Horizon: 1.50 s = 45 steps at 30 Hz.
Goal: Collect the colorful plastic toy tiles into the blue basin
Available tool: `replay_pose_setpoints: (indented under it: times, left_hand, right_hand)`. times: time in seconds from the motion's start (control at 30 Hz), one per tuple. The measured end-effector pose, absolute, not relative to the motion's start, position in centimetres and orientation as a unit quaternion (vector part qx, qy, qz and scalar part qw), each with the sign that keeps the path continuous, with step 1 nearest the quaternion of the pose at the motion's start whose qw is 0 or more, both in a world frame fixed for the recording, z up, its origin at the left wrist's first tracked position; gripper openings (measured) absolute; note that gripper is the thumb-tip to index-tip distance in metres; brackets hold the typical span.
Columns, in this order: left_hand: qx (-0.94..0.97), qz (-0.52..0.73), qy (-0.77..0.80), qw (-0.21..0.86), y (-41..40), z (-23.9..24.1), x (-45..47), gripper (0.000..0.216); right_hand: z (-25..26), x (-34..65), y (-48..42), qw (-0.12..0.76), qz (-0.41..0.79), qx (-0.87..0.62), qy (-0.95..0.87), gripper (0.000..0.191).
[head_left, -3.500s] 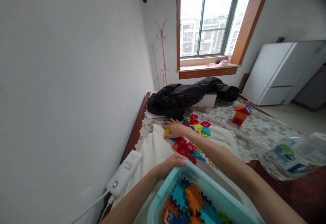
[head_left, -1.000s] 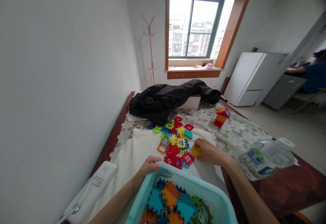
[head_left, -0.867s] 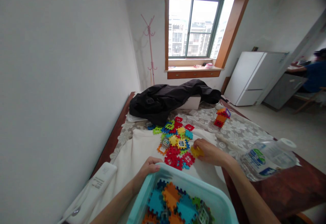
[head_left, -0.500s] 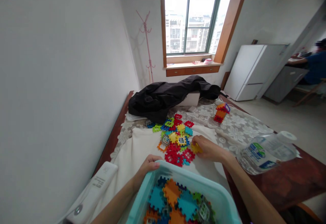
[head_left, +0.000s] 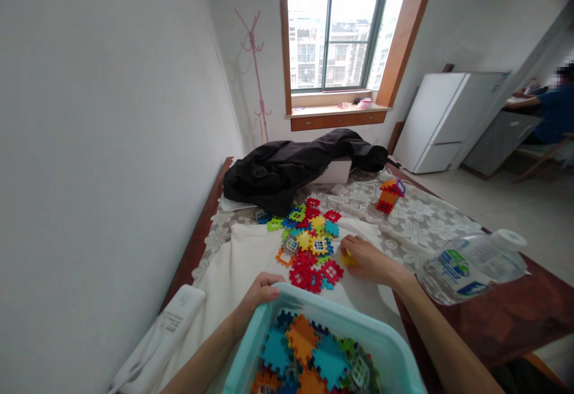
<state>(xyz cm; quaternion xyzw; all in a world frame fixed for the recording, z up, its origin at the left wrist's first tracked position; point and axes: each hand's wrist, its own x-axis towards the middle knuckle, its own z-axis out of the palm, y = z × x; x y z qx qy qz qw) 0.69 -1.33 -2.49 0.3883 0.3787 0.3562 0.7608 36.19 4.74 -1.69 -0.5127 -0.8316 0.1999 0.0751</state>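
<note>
My left hand (head_left: 263,291) grips the far left rim of a light-blue plastic bin (head_left: 341,308), thumb over the edge. Inside the bin lie interlocking toy tiles, such as an orange tile (head_left: 302,338) and a teal tile (head_left: 332,358). Just past the bin, my right hand (head_left: 366,260) is closed around a yellow toy tile (head_left: 348,258), mostly covered by the fingers. Left of that hand spreads a pile of loose tiles in several colours, with a red tile (head_left: 332,271) nearest and a yellow window tile (head_left: 318,246) behind it.
A small built toy house (head_left: 389,195) stands at the right on the floral tablecloth (head_left: 430,220). Beside my right forearm is a large clear water bottle (head_left: 470,268). Black fabric (head_left: 287,167) covers the table's far end. A white power strip-like device (head_left: 168,334) lies left. A person in blue (head_left: 556,113) sits far right.
My view has tipped down slightly. The right hand stays nearly in place, its fingers now covering more of the yellow tile. My left hand keeps its hold on the bin.
</note>
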Motion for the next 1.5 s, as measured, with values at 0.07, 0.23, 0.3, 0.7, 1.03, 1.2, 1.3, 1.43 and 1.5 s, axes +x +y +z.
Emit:
replay_pose_setpoints:
  times: [0.07, 0.23, 0.3, 0.7, 1.03, 1.2, 1.3, 1.43, 1.5]
  left_hand:
    - [0.392, 0.355, 0.381, 0.758, -1.2, -3.1, 0.7, 0.054]
    - [0.39, 0.366, 0.376, 0.757, -0.9, -3.6, 1.0, 0.055]
    - [0.393, 0.365, 0.37, 0.759, -0.8, -3.4, 1.1, 0.054]
    - [0.404, 0.356, 0.361, 0.762, -0.7, -2.1, 1.7, 0.049]
    - [0.411, 0.35, 0.358, 0.762, -0.7, -1.8, 1.6, 0.05]
    - [0.409, 0.348, 0.357, 0.764, -0.6, -2.3, 1.4, 0.053]
    - [0.412, 0.342, 0.351, 0.768, -0.5, -2.4, 1.4, 0.053]
    - [0.425, 0.339, 0.348, 0.764, -0.5, -2.4, 1.4, 0.053]
    - [0.424, 0.344, 0.353, 0.76, -0.5, -2.3, 1.4, 0.052]
  right_hand:
    - [-1.2, 36.2, 4.8, 0.096, 0.207, -0.523, -0.821, 0.03]
    - [-0.2, 34.1, 3.6, 0.159, 0.23, -0.466, -0.839, 0.02]
    - [-0.3, 33.1, 3.1, 0.14, 0.229, -0.444, -0.855, 0.024]
    - [-1.1, 33.6, 3.5, 0.116, 0.229, -0.422, -0.869, 0.034]
    - [-1.7, 32.9, 3.1, 0.113, 0.239, -0.38, -0.886, 0.046]
    - [-1.6, 33.3, 3.3, 0.109, 0.202, -0.398, -0.888, 0.051]
    - [-1.5, 33.4, 3.5, 0.114, 0.204, -0.409, -0.882, 0.043]
    - [-1.0, 33.6, 3.6, 0.111, 0.21, -0.424, -0.874, 0.034]
    - [-0.6, 33.9, 3.7, 0.119, 0.213, -0.437, -0.866, 0.032]
